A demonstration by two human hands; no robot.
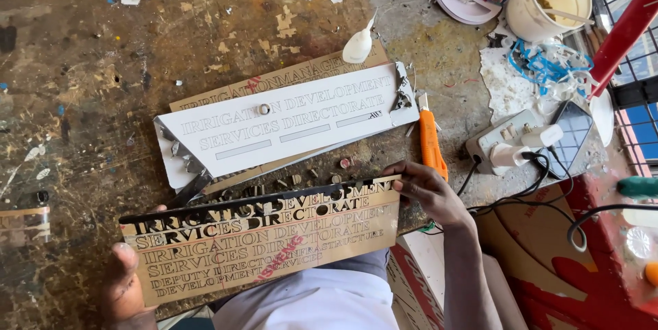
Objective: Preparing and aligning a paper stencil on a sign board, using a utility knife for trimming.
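So right now I've got the gold sign plate (264,241) held up off the workbench (82,97), one end in each hand. My left hand (127,289) pinches the plate's near-left corner, thumb flat on the face, the other fingers hidden behind. My right hand (428,193) grips the far-right corner, fingers curled over the top edge. Looks to me like the checking stage: I'm eyeing the cut lettering before doing anything else with it. Whatever move follows will want a steady, level grip, since the sheet looks thin and bendy.

The plate itself is shiny gold, rows of cut-out capital letters, a dark strip along the top edge, and a red smear low in the middle. Just beyond it lies a white plate (288,124) with the same sort of lettering, stacked on another gold sheet. Some small loose letters (322,176) sit between the two. An orange knife (432,145) lies beside the white plate's right end, a glue bottle (358,45) just past that.
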